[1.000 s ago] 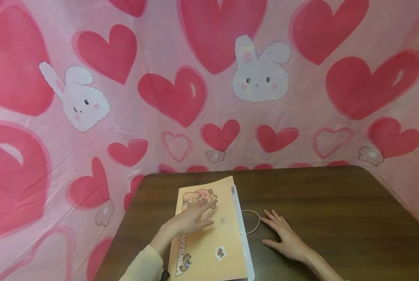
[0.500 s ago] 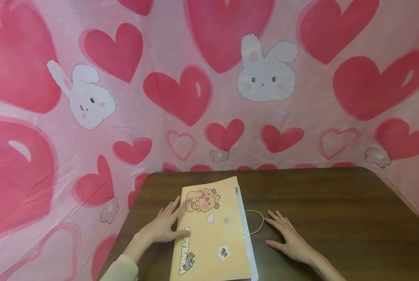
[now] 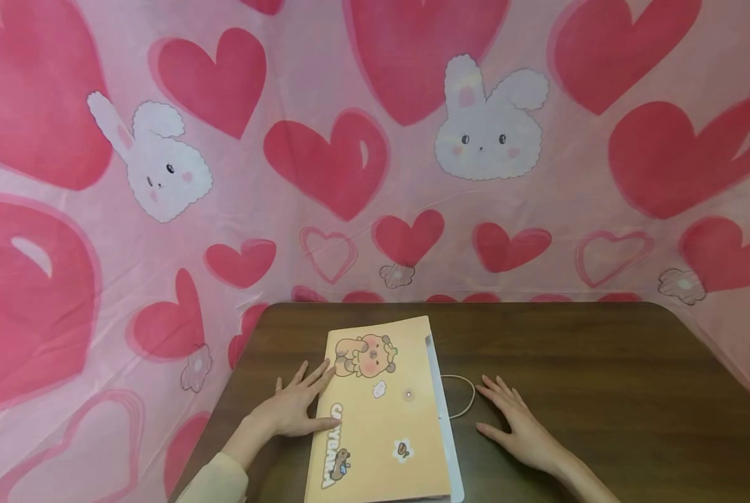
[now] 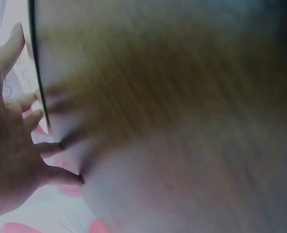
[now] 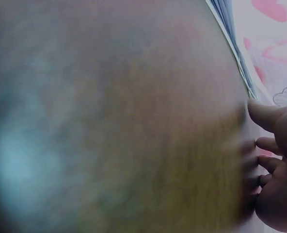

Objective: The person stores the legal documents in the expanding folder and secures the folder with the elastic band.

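Note:
A yellow file folder (image 3: 375, 433) lies closed on the dark wooden table, with capybara cartoons and lettering on its cover. White inner sheets show along its right edge, where a thin elastic loop (image 3: 474, 398) sticks out. My left hand (image 3: 290, 409) rests at the folder's left edge, thumb on the cover and fingers spread. In the left wrist view those fingers (image 4: 54, 149) touch the tabletop or the folder's edge. My right hand (image 3: 519, 433) lies on the table right of the loop, its fingers extended and holding nothing. In the right wrist view the folder's layered edge (image 5: 226, 19) shows beyond the thumb.
The wooden table (image 3: 589, 363) stretches right and behind the folder, with rounded far corners. A pink cloth (image 3: 325, 63) with hearts and white rabbits hangs behind and to the left.
My left hand has moved left from above the middle of the cover to the folder's left edge. The right hand stays in place; the head view has shifted slightly.

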The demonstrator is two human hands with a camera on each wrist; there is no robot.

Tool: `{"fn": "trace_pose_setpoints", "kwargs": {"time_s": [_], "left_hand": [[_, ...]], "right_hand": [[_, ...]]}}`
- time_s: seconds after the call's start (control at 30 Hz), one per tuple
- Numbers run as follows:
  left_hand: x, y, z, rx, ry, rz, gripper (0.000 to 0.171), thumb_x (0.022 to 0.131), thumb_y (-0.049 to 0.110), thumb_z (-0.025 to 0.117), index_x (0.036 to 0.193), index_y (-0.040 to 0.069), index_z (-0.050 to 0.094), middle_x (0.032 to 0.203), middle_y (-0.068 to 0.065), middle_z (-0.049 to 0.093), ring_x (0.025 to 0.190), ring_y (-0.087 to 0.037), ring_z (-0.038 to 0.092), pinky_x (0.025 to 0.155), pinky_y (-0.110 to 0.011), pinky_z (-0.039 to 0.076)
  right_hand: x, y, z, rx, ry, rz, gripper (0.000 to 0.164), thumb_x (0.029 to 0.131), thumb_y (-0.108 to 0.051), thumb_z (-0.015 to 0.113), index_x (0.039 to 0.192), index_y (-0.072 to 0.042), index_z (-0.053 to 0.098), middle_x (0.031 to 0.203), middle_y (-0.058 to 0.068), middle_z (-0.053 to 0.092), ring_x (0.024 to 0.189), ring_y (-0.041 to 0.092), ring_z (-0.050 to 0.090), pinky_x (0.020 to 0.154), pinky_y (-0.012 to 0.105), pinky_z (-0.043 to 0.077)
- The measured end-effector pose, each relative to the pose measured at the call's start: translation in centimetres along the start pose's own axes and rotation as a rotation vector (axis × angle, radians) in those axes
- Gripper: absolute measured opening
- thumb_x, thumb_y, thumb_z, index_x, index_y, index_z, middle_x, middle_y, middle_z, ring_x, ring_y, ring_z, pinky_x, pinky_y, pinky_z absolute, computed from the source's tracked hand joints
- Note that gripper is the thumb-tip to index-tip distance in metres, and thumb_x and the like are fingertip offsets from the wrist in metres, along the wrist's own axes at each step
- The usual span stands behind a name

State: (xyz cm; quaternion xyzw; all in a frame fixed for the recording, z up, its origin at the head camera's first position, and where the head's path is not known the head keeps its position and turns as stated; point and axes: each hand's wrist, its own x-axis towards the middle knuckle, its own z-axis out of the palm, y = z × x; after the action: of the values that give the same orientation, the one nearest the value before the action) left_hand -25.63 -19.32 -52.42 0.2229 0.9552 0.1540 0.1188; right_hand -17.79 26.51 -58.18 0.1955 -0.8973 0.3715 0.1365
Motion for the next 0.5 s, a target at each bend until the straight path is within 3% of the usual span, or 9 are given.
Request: {"fn": "trace_pose_setpoints", "kwargs": {"time_s": [0.1, 0.13, 0.23, 0.33, 0.5], "left_hand": [[0.1, 0.1, -0.1, 0.005, -0.012, -0.007, 0.107, 0.092, 0.071, 0.077, 0.175, 0.022, 0.031, 0.186, -0.003, 0.022, 0.169, -0.052, 0.016, 0.116, -0.096, 0.016], [0.2, 0.2, -0.2, 0.003, -0.018, -0.009, 0.108, 0.091, 0.071, 0.078, 0.175, 0.022, 0.031, 0.186, -0.003, 0.022, 0.169, -0.052, 0.016, 0.116, -0.096, 0.016], [0.3, 0.4, -0.5, 0.001, -0.043, -0.011, 0.11, 0.09, 0.069, 0.08, 0.175, 0.021, 0.03, 0.186, -0.004, 0.021, 0.169, -0.054, 0.015, 0.115, -0.097, 0.016], [0.3, 0.5, -0.8, -0.001, -0.061, -0.013, 0.112, 0.089, 0.068, 0.082, 0.175, 0.019, 0.029, 0.186, -0.005, 0.02, 0.168, -0.054, 0.014, 0.115, -0.097, 0.016], [0.3, 0.5, -0.7, 0.0, -0.054, -0.014, 0.112, 0.089, 0.066, 0.084, 0.175, 0.019, 0.03, 0.186, -0.006, 0.021, 0.168, -0.055, 0.015, 0.115, -0.097, 0.016]], "right_hand": [[0.5, -1.1, -0.4, 0.024, -0.008, 0.067, 0.054, 0.097, -0.017, 0.082, 0.147, -0.001, 0.066, 0.162, 0.031, 0.054, 0.167, 0.025, 0.028, 0.119, -0.002, -0.005], [0.7, -1.3, -0.5, 0.029, -0.017, 0.087, 0.052, 0.098, -0.015, 0.081, 0.146, -0.001, 0.067, 0.162, 0.031, 0.054, 0.166, 0.035, 0.031, 0.125, 0.003, -0.003], [1.4, -1.9, -0.7, 0.048, -0.069, 0.144, 0.048, 0.098, -0.009, 0.079, 0.144, 0.0, 0.068, 0.163, 0.031, 0.053, 0.158, 0.056, 0.033, 0.142, 0.042, 0.011], [2.1, -2.4, -1.0, 0.064, -0.115, 0.169, 0.048, 0.098, -0.006, 0.078, 0.145, 0.001, 0.067, 0.163, 0.033, 0.051, 0.157, 0.063, 0.03, 0.126, 0.082, 0.02], [3.1, -3.1, -1.1, 0.028, -0.164, 0.161, 0.048, 0.101, -0.007, 0.075, 0.148, -0.003, 0.067, 0.159, 0.032, 0.057, 0.156, 0.062, 0.035, 0.119, 0.09, 0.022]]}}
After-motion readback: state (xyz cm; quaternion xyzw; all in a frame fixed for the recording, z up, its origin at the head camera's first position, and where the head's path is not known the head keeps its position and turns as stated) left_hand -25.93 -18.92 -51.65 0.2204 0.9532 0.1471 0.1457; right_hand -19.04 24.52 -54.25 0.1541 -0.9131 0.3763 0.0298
